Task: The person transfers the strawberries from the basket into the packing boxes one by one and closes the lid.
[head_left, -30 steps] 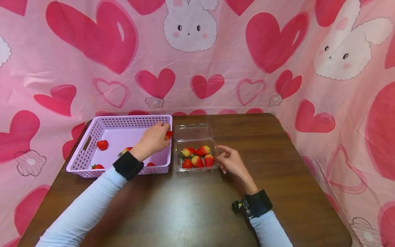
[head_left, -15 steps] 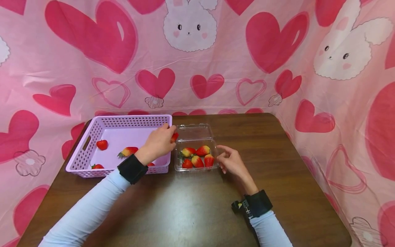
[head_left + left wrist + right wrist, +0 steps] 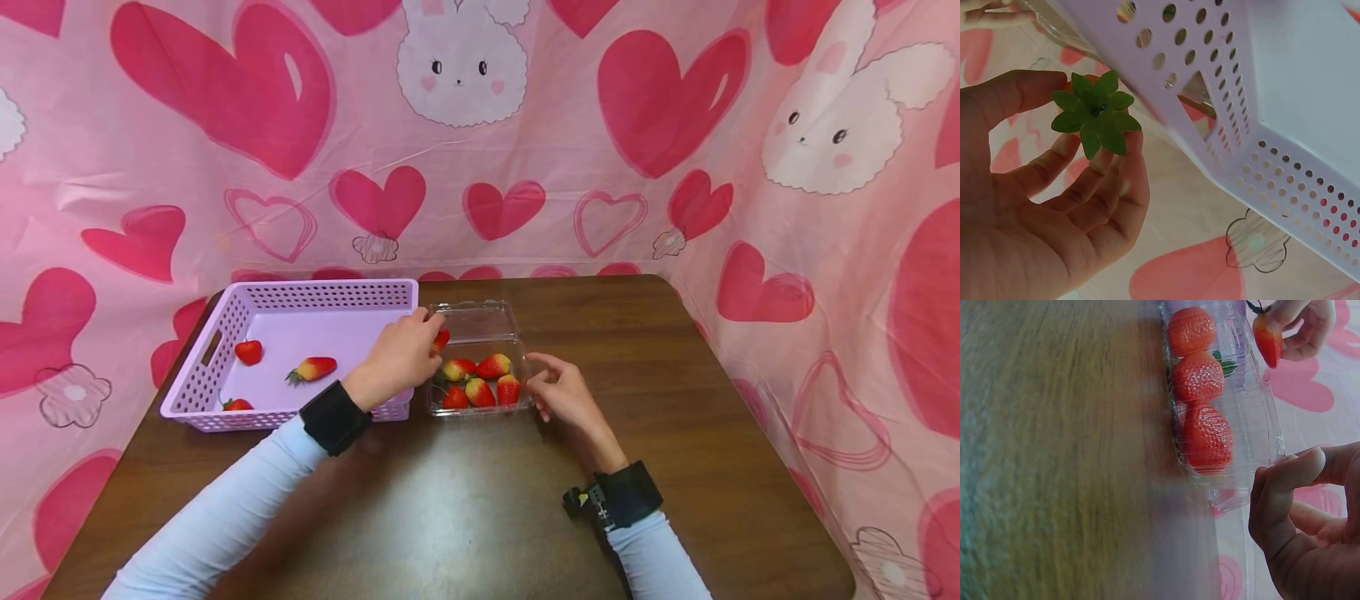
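My left hand [image 3: 403, 350] pinches a strawberry [image 3: 441, 340] between thumb and fingertips, above the left edge of a clear plastic clamshell box [image 3: 480, 414]. In the left wrist view the green leafy cap of that strawberry [image 3: 1096, 112] faces the camera; in the right wrist view its red tip points down. Several strawberries [image 3: 481, 392] lie in the box, whose lid [image 3: 474, 320] is folded back. At the box's right side, my right hand [image 3: 566, 396] holds the rim with thumb and index finger, as the right wrist view shows [image 3: 1310, 519].
A lilac perforated basket [image 3: 202, 423] stands left of the box, close beside it. Inside lie a whole strawberry [image 3: 315, 368] and others [image 3: 249, 352] near its left side. Brown wooden table [image 3: 465, 508] below; a pink heart-patterned cloth [image 3: 315, 150] hangs behind and at the sides.
My left hand has moved right with the strawberry, from over the basket's right side across its rim to the box's left edge. The right hand has stayed at the box.
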`<state>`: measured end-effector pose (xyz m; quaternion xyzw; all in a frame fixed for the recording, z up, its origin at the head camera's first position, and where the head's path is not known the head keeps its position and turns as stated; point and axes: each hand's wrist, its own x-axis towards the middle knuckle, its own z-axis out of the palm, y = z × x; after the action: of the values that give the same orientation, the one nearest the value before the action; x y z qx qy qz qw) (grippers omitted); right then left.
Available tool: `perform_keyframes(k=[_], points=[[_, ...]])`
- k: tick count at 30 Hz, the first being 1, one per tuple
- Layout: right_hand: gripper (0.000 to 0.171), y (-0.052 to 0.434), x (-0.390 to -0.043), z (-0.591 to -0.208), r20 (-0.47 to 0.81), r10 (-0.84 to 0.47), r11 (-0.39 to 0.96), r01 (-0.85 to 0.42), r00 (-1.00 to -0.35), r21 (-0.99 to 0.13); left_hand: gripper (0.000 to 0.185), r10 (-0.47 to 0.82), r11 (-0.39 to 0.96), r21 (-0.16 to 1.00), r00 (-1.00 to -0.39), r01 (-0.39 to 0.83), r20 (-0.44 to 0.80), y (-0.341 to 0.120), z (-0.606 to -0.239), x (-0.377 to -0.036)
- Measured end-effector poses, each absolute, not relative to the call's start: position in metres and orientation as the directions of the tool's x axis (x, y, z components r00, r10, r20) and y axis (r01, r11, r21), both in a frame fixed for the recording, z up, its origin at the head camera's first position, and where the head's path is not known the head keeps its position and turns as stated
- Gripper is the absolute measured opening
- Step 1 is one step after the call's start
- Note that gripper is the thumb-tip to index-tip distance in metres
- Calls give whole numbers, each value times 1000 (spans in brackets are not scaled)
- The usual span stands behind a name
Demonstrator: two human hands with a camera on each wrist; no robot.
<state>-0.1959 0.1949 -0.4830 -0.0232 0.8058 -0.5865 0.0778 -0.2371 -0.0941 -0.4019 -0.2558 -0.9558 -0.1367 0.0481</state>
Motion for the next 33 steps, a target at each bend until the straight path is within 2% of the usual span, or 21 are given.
perform_keyframes(k=[6, 13, 21, 33], points=[[46, 195, -196, -482, -87, -135, 307, 42, -987, -951, 49, 493, 815, 273, -859, 511, 134, -87, -404, -233], [46, 196, -196, -483, -83, -137, 308, 38, -987, -951, 44, 526, 797, 250, -835, 549, 158, -80, -410, -230], [46, 195, -195, -482, -79, -144, 312, 30, -986, -950, 49, 531, 789, 296, -840, 539, 114, -72, -416, -227], [46, 195, -194, -482, -82, -143, 314, 34, -986, -949, 44, 557, 776, 292, -825, 559, 98, -67, -429, -224]])
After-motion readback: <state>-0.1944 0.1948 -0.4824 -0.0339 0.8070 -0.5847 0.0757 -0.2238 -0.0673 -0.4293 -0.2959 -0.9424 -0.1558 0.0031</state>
